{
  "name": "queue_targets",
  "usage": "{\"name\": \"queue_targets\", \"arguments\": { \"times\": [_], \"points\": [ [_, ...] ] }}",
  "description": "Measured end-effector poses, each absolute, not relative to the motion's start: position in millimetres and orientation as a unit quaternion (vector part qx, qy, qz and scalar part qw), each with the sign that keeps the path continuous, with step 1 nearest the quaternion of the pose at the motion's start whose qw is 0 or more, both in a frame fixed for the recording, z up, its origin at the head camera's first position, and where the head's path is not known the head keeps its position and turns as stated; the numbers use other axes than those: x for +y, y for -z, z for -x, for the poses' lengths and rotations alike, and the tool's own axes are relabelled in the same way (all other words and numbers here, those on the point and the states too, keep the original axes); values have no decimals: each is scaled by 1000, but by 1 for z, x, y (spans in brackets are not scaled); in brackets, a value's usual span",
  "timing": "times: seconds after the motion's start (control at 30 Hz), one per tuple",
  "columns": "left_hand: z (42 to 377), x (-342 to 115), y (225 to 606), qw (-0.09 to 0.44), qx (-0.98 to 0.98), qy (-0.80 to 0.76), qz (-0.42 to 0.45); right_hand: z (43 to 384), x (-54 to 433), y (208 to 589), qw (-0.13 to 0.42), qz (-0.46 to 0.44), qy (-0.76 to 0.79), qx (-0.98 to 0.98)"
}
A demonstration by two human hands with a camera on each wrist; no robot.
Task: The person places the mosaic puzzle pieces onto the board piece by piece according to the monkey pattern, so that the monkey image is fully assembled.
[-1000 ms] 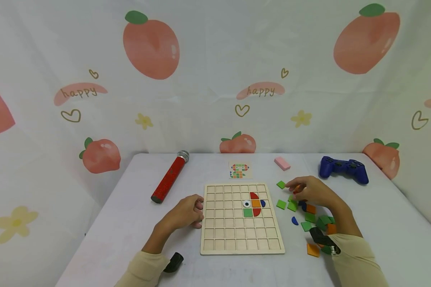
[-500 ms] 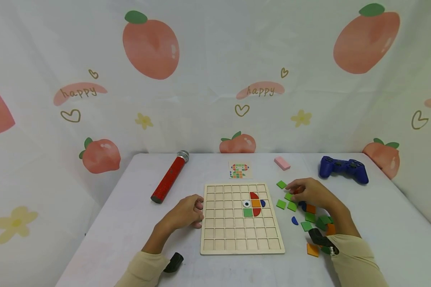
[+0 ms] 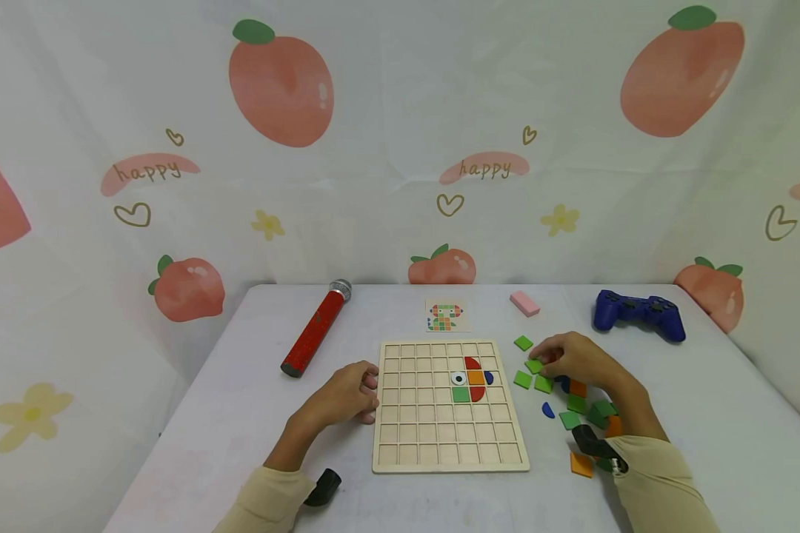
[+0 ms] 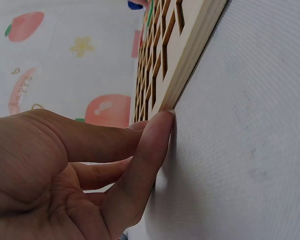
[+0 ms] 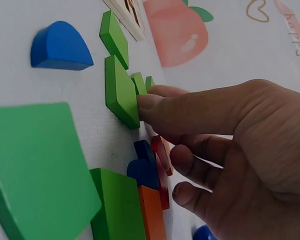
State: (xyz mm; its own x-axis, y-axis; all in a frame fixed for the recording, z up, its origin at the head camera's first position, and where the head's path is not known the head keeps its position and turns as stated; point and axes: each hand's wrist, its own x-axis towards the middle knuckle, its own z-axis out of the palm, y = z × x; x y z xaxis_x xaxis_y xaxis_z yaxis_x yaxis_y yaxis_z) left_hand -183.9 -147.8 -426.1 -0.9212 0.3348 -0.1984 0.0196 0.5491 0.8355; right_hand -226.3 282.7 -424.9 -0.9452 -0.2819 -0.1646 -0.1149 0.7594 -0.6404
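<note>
The right hand seems to be after the little green square. A good way is to hold its thin sides with just the thumb and one finger, then lift straight up so it won't bump the other green squares close by. A soft touch from the left hand should help stop the board sliding. With 12 o'clock pointing away from the person, the little green square is on the worktop at 9 o'clock from the right hand, at its fingertips; I can't tell if they pinch it or only touch it. It is well away at 3 o'clock from the left hand, whose thumb and fingers are a bit apart and touch the board's edge.
</note>
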Motion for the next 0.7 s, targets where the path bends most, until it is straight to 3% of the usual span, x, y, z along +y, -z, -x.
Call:
{"name": "queue_targets", "arguments": {
  "times": [0.7],
  "points": [
    [182,-147,425,166,870,-453,-99,231,263,431,84,109,331,933]
  ]
}}
